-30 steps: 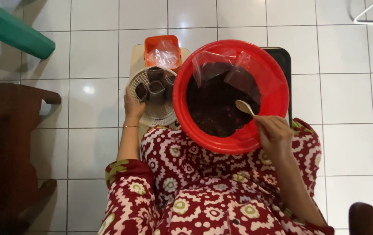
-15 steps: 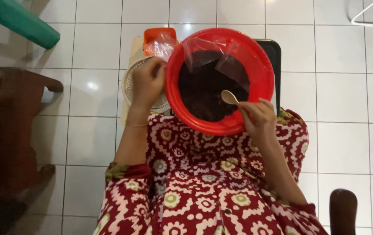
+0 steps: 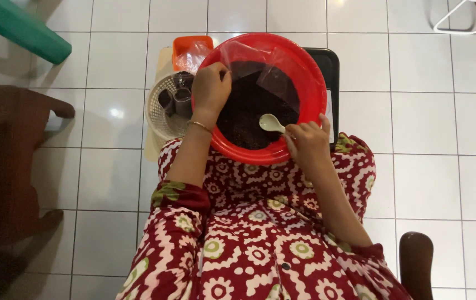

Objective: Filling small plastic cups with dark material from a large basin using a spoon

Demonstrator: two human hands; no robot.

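Even indoor light falls on glossy white floor tiles (image 3: 443, 122), with a glare spot at left; dark furniture (image 3: 4, 166) sits underexposed and soft.

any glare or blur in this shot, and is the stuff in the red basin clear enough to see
Head view: a bright glare spot sits on the white floor tile left of the white basket. The left side is dim. The red basin is sharp; its dark contents read as one grainy mass; the clear plastic bag shows faint sheen.

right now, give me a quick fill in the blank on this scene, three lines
1. The right hand holds a pale ____ over the dark soil.
2. The round basin holding the soil is ____ in colour.
3. The left hand is at the basin's rim, beside a white ____ of small dark pots.

Missing words: spoon; red; basket
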